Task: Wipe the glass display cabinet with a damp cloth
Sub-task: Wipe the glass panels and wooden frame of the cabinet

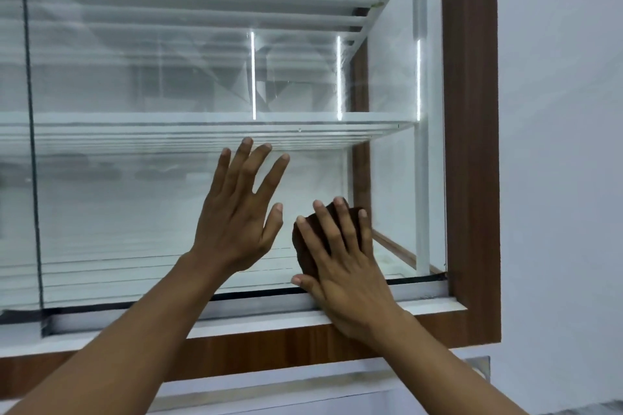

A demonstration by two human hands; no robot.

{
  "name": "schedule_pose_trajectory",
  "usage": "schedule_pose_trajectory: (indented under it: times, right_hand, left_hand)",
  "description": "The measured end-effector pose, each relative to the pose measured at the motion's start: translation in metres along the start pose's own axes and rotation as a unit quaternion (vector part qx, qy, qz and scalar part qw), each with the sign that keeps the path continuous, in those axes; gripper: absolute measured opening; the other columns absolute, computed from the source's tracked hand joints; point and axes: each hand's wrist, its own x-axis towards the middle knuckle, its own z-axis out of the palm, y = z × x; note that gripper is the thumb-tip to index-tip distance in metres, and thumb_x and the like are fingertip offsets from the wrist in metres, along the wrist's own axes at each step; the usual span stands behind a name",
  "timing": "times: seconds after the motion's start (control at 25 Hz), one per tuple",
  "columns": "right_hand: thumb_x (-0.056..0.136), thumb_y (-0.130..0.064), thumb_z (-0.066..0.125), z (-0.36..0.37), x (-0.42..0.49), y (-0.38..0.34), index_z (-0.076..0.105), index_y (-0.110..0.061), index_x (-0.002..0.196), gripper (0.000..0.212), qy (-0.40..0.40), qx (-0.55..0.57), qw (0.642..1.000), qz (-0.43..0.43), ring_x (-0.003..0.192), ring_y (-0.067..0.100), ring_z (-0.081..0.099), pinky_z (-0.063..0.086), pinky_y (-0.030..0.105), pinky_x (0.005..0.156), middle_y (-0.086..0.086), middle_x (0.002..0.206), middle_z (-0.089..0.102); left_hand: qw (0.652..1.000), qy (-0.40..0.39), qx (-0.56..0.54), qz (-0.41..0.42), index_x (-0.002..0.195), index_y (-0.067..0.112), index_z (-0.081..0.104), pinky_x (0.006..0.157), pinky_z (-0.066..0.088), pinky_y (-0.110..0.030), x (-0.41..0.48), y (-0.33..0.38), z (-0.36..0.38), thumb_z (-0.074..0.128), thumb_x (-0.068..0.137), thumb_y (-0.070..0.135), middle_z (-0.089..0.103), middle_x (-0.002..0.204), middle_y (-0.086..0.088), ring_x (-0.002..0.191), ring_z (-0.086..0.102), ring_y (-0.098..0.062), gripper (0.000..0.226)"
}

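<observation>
A: Your right hand (350, 280) lies flat on the dark brown cloth (303, 258). The fingers are straight and spread, pressing the cloth against the glass pane (151, 212) without curling round it.

B: And that cloth sits low on the pane, toward its 5 o'clock corner, just above the black seal strip (414, 278) along the bottom edge. Your thumb reaches out at 9 o'clock, past the cloth's lower edge.

A: Your left hand (236, 222) holds nothing. It is open, fingers straight and fanned toward 12 and 1 o'clock, palm toward the glass. I cannot tell whether the palm itself touches the pane.

B: It is just beside the cloth, at about 10 o'clock from your right hand, with a narrow gap between its thumb and your right forefinger. Its fingertips come level with the glass shelf (202, 131) inside the display cabinet (470, 111).

A: Above that shelf, vertical light strips (253, 77) glow white. The cabinet's wooden frame runs up at 3 o'clock and along the bottom at 6 o'clock, under your wrists.

B: Past the frame, further toward 3 o'clock, is a plain white wall (556, 145).
</observation>
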Motion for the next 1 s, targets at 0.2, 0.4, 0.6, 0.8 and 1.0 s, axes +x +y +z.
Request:
schedule_pose_trajectory:
  times: [0.2, 0.4, 0.6, 0.8, 1.0]
  right_hand:
    - [0.101, -0.064, 0.034, 0.001, -0.011, 0.004, 0.014, -0.021, 0.163, 0.079, 0.003, -0.004, 0.999, -0.035, 0.158, 0.035, 0.001, 0.006, 0.060, 0.123, 0.010, 0.172, 0.006]
    - [0.103, -0.063, 0.029, -0.014, 0.082, 0.041, 0.019, -0.023, 0.162, 0.073, 0.068, 0.006, 0.995, 0.069, 0.158, 0.035, 0.004, 0.009, 0.063, 0.124, 0.010, 0.170, 0.011]
    - [0.103, -0.059, 0.034, -0.013, 0.089, 0.012, 0.027, -0.020, 0.161, 0.070, 0.055, -0.023, 0.996, -0.062, 0.157, 0.035, 0.014, 0.013, 0.065, 0.122, 0.011, 0.168, 0.023]
    - [0.099, -0.060, 0.026, -0.049, 0.205, 0.073, 0.031, -0.021, 0.157, 0.070, 0.110, -0.001, 0.977, 0.184, 0.154, 0.037, 0.015, 0.010, 0.065, 0.122, 0.013, 0.163, 0.024]
    - [0.103, -0.054, 0.032, -0.030, 0.169, -0.006, 0.025, -0.020, 0.161, 0.068, 0.055, -0.010, 0.997, -0.047, 0.157, 0.034, 0.011, 0.006, 0.063, 0.125, 0.009, 0.166, 0.025]
  left_hand:
    - [0.999, 0.006, 0.018, -0.033, 0.155, 0.011, 0.034, 0.127, 0.002, -0.053, -0.011, -0.017, -0.006, 0.045, 0.095, 0.033, 0.025, 0.162, -0.016, 0.155, 0.014, -0.035, 0.065]
    - [0.998, -0.004, 0.034, -0.058, 0.157, 0.013, 0.032, 0.125, 0.006, -0.059, -0.006, -0.039, -0.015, 0.038, 0.098, 0.037, 0.025, 0.163, -0.015, 0.155, 0.013, -0.034, 0.064]
    - [0.997, -0.009, 0.033, -0.064, 0.157, 0.013, 0.033, 0.124, 0.012, -0.060, -0.008, -0.040, -0.014, 0.039, 0.098, 0.035, 0.025, 0.165, -0.013, 0.156, 0.013, -0.033, 0.064]
    - [0.998, -0.008, 0.030, -0.058, 0.157, 0.014, 0.032, 0.124, 0.013, -0.060, -0.009, -0.041, -0.013, 0.038, 0.098, 0.036, 0.023, 0.166, -0.012, 0.156, 0.012, -0.033, 0.063]
    - [0.994, 0.011, 0.037, -0.105, 0.158, 0.017, 0.030, 0.126, 0.012, -0.055, 0.022, -0.059, -0.017, 0.036, 0.098, 0.036, 0.023, 0.166, -0.010, 0.157, 0.011, -0.031, 0.064]
